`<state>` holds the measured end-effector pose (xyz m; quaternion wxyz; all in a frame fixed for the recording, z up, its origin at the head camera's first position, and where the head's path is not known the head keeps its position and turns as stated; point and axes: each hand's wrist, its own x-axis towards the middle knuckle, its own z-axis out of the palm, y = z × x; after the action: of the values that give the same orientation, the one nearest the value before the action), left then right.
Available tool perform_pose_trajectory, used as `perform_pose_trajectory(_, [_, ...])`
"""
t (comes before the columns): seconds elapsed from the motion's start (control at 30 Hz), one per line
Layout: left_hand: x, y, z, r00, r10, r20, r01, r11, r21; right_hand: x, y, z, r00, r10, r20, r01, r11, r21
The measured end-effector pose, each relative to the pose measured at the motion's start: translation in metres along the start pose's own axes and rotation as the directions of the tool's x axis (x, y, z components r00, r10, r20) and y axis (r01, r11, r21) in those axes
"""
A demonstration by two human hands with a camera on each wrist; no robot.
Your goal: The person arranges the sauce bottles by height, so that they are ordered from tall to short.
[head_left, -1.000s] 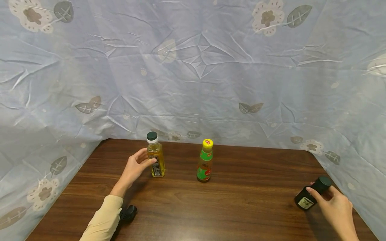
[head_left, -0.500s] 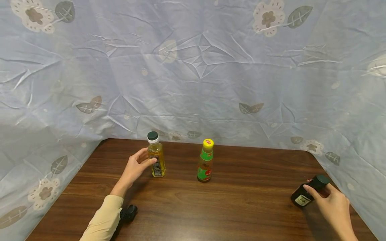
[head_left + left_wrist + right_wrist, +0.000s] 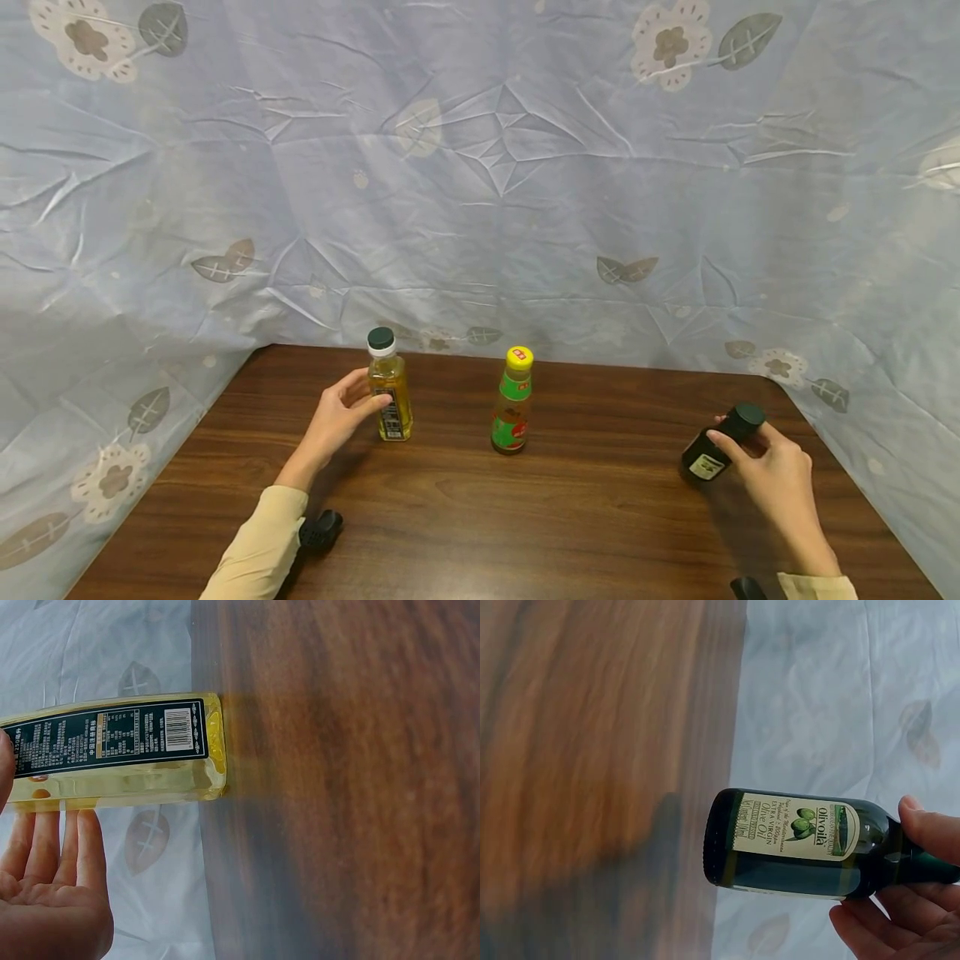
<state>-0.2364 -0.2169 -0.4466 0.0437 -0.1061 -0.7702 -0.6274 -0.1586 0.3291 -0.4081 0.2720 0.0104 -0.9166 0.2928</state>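
My left hand (image 3: 341, 425) holds a clear bottle of yellow oil (image 3: 393, 392) by its sides, thumb on the dark label; the bottle is upright under a dark green cap. In the left wrist view the fingers (image 3: 82, 847) lie along one side of this oil bottle (image 3: 150, 742). At the right, my right hand (image 3: 776, 479) grips a dark green olive oil bottle (image 3: 705, 458) around its neck, base tilted to the left. Its cream label shows in the right wrist view, on the olive oil bottle (image 3: 795, 844). Between the hands stands a sauce bottle (image 3: 512, 408) with a yellow cap.
The brown wooden table (image 3: 585, 517) runs back to a pale floral curtain (image 3: 480, 208), which also hangs at both sides. A black strap-like device (image 3: 321, 530) sits by the left sleeve, and another dark piece (image 3: 746, 588) by the right sleeve.
My right hand has moved left and farther back over the table with the olive oil bottle. The left hand and its oil bottle have stayed in place, as has the sauce bottle.
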Motion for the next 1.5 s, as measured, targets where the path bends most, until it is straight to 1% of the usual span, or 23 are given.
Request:
perform_pose_trajectory(0.27, [0.0,0.0,0.0,1.0,-0.006,-0.002,0.006,1.0,-0.008,0.012,-0.024,0.018,0.999,-0.03,0.02,0.027,0.995,0.098])
perform_pose_trajectory(0.37, [0.0,0.001,0.0,1.0,-0.006,-0.002,0.006,1.0,-0.01,0.015,-0.032,0.024,0.999,-0.049,0.024,0.046,0.992,0.117])
perform_pose_trajectory(0.5, [0.001,0.0,0.0,1.0,-0.003,-0.003,0.003,1.0,-0.013,0.02,-0.039,0.031,0.998,-0.055,0.025,0.051,0.99,0.133])
perform_pose_trajectory(0.7, [0.0,0.001,0.0,1.0,-0.002,-0.006,0.002,1.0,-0.016,0.025,-0.046,0.041,0.997,-0.073,0.031,0.067,0.987,0.146])
perform_pose_trajectory(0.93, [0.001,0.0,0.0,1.0,-0.005,-0.005,0.005,1.0,-0.017,0.029,-0.053,0.05,0.994,-0.105,0.033,0.098,0.978,0.185])
perform_pose_trajectory(1.07, [0.001,0.0,0.0,1.0,-0.004,-0.007,0.003,1.0,-0.022,0.031,-0.055,0.057,0.993,-0.111,0.033,0.102,0.976,0.193])
perform_pose_trajectory(1.33, [0.001,-0.001,0.001,1.0,-0.001,-0.017,0.001,1.0,-0.029,0.033,-0.06,0.07,0.991,-0.105,0.083,0.084,0.969,0.231])
perform_pose_trajectory(1.5, [0.001,-0.001,0.001,1.0,-0.004,-0.01,0.003,1.0,-0.019,0.034,-0.062,0.075,0.988,-0.112,0.102,0.087,0.97,0.225])
